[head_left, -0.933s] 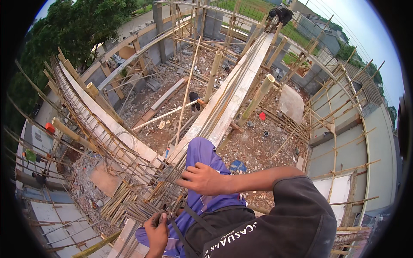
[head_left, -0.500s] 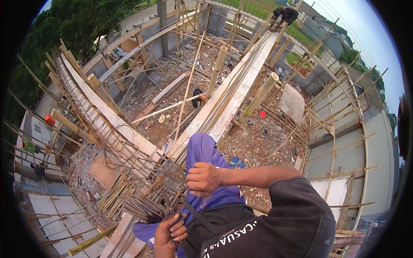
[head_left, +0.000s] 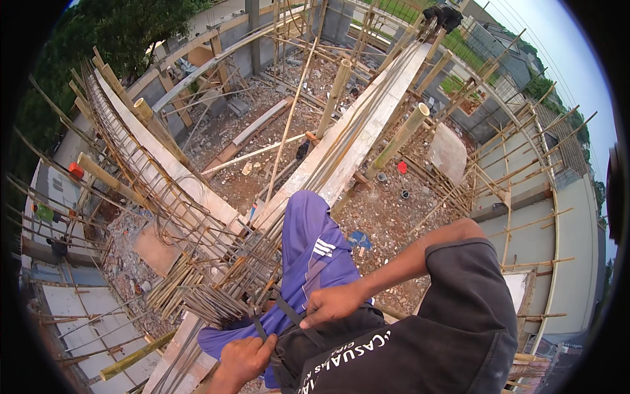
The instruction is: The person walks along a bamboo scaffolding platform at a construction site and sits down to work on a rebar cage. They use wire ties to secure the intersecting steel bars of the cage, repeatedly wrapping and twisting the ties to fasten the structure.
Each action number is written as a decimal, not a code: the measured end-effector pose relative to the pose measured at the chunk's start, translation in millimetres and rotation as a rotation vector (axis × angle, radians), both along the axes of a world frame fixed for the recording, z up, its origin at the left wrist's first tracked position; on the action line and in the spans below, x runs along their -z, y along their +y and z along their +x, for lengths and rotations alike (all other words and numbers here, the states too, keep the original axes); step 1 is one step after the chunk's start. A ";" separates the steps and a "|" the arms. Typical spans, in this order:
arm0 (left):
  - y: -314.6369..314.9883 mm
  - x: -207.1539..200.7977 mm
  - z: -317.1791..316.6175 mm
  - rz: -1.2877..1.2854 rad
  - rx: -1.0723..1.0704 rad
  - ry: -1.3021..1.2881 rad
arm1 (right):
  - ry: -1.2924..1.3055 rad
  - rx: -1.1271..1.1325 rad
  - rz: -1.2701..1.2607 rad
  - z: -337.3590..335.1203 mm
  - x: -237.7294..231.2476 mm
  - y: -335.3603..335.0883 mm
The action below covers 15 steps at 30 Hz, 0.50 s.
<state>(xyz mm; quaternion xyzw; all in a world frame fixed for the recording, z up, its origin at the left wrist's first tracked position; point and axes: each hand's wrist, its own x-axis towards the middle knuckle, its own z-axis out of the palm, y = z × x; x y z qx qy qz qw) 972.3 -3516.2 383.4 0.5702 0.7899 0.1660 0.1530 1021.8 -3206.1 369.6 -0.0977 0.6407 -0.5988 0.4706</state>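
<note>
I sit astride a raised beam, in purple trousers (head_left: pixel 305 246) with white stripes. At my lap, the fingers of my right hand (head_left: pixel 333 306) are closed on the edge of a black strap (head_left: pixel 290 311) that slants across my thigh. Lower and to the left, my left hand (head_left: pixel 245 360) pinches the lower end of another dark strap (head_left: pixel 260 328). Its fingertips are partly hidden, beside dark cloth at my waist. Just beyond the left hand lies a bundle of thin steel rods (head_left: pixel 213 304), next to crossing rebar (head_left: pixel 252 266).
A pale formwork beam (head_left: pixel 367 141) with long rebar runs away from me to a person (head_left: pixel 443 18) at its far end. A curved rebar cage (head_left: pixel 134 174) stretches left. Bamboo poles (head_left: pixel 398 141) stand upright beside the beam. Rubble (head_left: pixel 387 226) covers the ground far below.
My right hand has come down from above the thigh, where it was a fist, to the black strap. My left hand has shifted lower and left, onto the other strap.
</note>
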 end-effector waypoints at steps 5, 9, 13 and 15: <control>5.0 8.6 -6.4 0.226 -0.135 -0.093 | 0.374 -0.043 0.131 -11.6 3.6 3.8; 22.2 24.2 3.6 0.418 -0.585 -0.636 | 1.127 0.069 0.333 -16.1 8.6 -2.4; 30.9 13.2 1.3 0.165 -0.996 -1.518 | 1.559 0.035 0.547 -25.6 2.0 3.7; 35.7 9.9 1.8 0.226 -1.081 -1.762 | 1.560 0.061 0.593 -27.1 13.1 1.3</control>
